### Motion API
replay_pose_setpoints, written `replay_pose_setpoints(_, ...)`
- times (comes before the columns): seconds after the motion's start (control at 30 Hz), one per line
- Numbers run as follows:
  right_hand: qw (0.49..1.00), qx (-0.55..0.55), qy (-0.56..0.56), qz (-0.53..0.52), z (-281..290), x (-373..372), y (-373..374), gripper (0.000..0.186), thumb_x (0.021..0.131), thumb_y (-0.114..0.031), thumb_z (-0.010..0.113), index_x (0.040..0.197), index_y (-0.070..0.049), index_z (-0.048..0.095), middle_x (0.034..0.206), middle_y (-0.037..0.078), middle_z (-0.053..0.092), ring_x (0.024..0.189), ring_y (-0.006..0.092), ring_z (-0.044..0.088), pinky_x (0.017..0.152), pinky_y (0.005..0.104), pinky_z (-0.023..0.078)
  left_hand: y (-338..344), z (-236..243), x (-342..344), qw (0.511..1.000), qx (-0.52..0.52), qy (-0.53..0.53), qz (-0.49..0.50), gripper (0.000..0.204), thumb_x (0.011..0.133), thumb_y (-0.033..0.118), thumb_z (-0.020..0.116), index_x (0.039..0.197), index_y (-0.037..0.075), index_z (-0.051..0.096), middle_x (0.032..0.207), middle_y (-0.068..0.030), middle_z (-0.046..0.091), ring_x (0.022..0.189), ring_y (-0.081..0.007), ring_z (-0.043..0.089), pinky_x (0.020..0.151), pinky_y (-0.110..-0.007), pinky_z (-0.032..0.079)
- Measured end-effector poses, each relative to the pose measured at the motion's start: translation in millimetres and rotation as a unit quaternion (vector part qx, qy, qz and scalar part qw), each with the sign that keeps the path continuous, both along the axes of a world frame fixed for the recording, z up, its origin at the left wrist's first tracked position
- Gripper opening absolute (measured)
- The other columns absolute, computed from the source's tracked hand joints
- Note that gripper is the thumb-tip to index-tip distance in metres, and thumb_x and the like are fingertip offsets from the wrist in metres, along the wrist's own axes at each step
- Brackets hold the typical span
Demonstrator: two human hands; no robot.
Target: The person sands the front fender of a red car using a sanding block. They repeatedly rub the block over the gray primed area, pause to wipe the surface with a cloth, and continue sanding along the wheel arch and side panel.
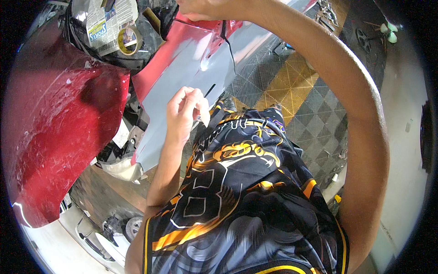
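Observation:
In front of my body, my left hand [182, 112] is closed in a pinch on a small whitish piece [204, 114] that hangs down to a point; its kind is unclear. Beside that hand is the car's side panel [178, 73], partly red and partly coated in matte grey, with a dark slot [210, 90] in it. My right arm reaches across to the top, where my right hand [196, 10] is at the red upper part of the panel. The frame's edge cuts off its fingers, so their grip does not show.
A tape roll [130, 40] and newspaper [109, 29] lie on black covering at the upper left. The red hood [68, 123] fills the left side, above a headlight [121, 169]. Grey and yellow tiles [285, 96] cover the floor. A pale car body [406, 114] stands right.

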State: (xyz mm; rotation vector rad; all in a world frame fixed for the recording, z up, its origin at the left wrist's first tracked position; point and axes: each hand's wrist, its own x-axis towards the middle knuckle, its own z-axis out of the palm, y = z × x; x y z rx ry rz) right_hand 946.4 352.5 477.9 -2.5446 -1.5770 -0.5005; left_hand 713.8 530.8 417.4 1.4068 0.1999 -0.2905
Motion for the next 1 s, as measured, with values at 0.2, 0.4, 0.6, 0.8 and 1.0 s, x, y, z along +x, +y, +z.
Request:
replay_pose_setpoints(0.2,1.000,-0.007,0.013,-0.008,3,-3,-4,0.035,0.071,-0.021,0.079,0.106,-0.023,0.074,0.111,-0.007,0.066,0.108,0.0176,0.057,0.095,0.0363,0.042,-5,-6,2,1.000,-0.010,-0.008,-0.013,0.024,0.102,0.024,0.056,0.083,0.008,0.059,0.076,0.0003,0.060,0.057,-0.0034,0.054,0.049,-0.019,0.035)
replay_pose_setpoints(0.4,1.000,-0.011,0.026,-0.008,3,-3,-1,0.035,0.072,-0.021,0.079,0.106,-0.023,0.074,0.112,-0.006,0.066,0.108,0.0177,0.057,0.095,0.0364,0.042,-12,-5,5,1.000,0.007,0.004,-0.026,0.025,0.101,0.026,0.058,0.083,0.010,0.059,0.075,0.0010,0.061,0.055,-0.0036,0.053,0.049,-0.018,0.034)
replay_pose_setpoints(0.6,1.000,-0.011,0.024,-0.005,4,0,4,0.035,0.072,-0.021,0.079,0.106,-0.023,0.074,0.112,-0.006,0.066,0.108,0.0178,0.057,0.095,0.0364,0.042,-12,-10,1,0.999,0.016,0.010,-0.028,0.023,0.101,0.026,0.058,0.085,0.009,0.060,0.074,0.0013,0.061,0.055,-0.0036,0.055,0.048,-0.018,0.035)
replay_pose_setpoints(0.8,1.000,-0.007,0.023,-0.007,5,0,5,0.035,0.072,-0.021,0.079,0.106,-0.023,0.074,0.112,-0.006,0.066,0.108,0.0178,0.057,0.096,0.0364,0.042,-13,-10,-1,1.000,0.000,0.003,-0.026,0.022,0.101,0.025,0.057,0.085,0.009,0.061,0.074,0.0012,0.062,0.056,-0.0035,0.055,0.049,-0.018,0.037)
replay_pose_setpoints(1.0,1.000,-0.002,0.017,-0.014,5,-4,1,0.035,0.072,-0.020,0.079,0.107,-0.023,0.074,0.113,-0.006,0.066,0.108,0.0179,0.057,0.096,0.0365,0.042,-14,-8,-2,0.999,0.035,0.011,-0.014,0.024,0.103,0.022,0.056,0.082,0.010,0.057,0.065,0.0023,0.059,0.055,-0.0050,0.053,0.050,-0.020,0.036)
